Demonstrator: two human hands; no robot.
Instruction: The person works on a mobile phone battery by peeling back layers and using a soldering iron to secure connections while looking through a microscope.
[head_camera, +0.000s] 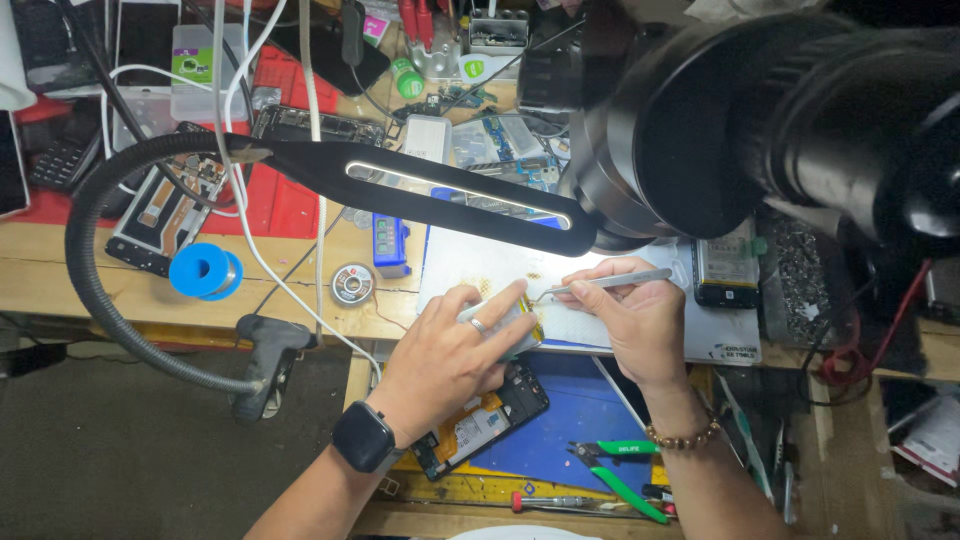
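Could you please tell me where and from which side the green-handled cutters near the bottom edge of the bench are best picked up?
Probably by the two green handles, coming from above on the right. The green-handled cutters lie flat on the blue mat, jaws pointing left towards the opened phone, handles splayed and uncovered.
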